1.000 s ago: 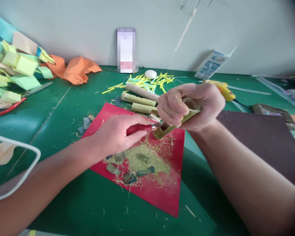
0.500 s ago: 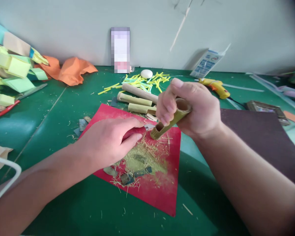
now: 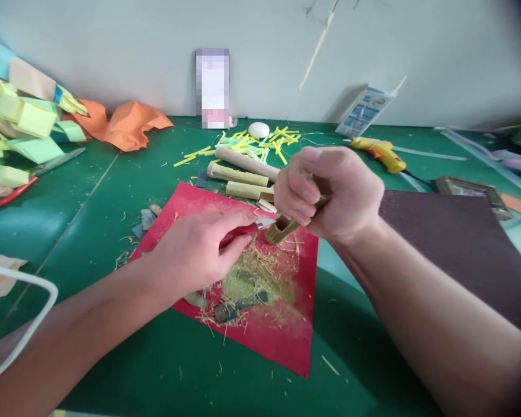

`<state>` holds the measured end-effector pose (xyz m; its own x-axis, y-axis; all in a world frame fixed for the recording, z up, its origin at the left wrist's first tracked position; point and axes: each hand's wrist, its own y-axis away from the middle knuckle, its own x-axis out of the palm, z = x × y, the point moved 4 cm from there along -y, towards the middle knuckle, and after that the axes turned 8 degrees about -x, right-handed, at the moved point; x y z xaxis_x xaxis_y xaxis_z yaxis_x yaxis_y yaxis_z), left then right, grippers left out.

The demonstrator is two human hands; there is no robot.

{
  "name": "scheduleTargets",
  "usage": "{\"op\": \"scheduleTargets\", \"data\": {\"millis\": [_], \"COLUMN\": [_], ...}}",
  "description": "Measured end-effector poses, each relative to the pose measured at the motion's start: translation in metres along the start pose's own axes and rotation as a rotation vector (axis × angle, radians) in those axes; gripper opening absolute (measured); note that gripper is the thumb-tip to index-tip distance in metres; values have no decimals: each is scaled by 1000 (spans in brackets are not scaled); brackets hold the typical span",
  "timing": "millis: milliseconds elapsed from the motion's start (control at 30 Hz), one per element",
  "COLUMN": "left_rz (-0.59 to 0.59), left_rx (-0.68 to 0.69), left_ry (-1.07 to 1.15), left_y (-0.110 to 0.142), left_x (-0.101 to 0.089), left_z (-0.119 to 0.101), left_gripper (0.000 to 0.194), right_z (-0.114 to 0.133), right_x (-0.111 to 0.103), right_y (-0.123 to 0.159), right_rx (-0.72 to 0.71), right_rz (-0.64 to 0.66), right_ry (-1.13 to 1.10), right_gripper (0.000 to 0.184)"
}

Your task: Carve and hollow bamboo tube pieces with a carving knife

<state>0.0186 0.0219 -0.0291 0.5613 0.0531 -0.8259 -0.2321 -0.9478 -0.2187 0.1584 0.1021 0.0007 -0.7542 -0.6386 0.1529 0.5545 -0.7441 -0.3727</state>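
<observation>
My right hand (image 3: 330, 191) is wrapped round a short hollow bamboo piece (image 3: 282, 229), tilted with its open lower end pointing down-left over a red sheet (image 3: 282, 336). My left hand (image 3: 200, 249) grips a red-handled knife (image 3: 238, 233); its blade tip (image 3: 264, 222) touches the lower end of the bamboo. Under both hands the red sheet carries a heap of green shavings, fibres and chips (image 3: 243, 286).
Behind the sheet lie bamboo sticks (image 3: 238, 174), yellow paper strips (image 3: 260, 142) and a white egg-shaped thing (image 3: 259, 130). A yellow glue gun (image 3: 380, 152) and a dark board (image 3: 460, 231) are at right. Coloured paper pieces (image 3: 21, 127), orange paper (image 3: 121, 124) and red-handled scissors (image 3: 8, 194) are at left.
My right hand has closed tighter over the bamboo and lowered it, hiding its upper opening. The knife stays at the bamboo's lower end.
</observation>
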Motion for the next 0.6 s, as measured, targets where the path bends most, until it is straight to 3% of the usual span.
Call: {"op": "scheduleTargets", "data": {"millis": [333, 600], "left_rz": [-85, 46], "left_rx": [103, 63], "left_ry": [-155, -69], "left_y": [0, -7], "left_x": [14, 0], "left_z": [4, 2], "left_gripper": [32, 33], "right_z": [-2, 2], "right_x": [-6, -5], "right_y": [-2, -1], "right_rx": [82, 102], "right_rz": [51, 39], "right_ry": [25, -13], "right_gripper": [40, 41]}}
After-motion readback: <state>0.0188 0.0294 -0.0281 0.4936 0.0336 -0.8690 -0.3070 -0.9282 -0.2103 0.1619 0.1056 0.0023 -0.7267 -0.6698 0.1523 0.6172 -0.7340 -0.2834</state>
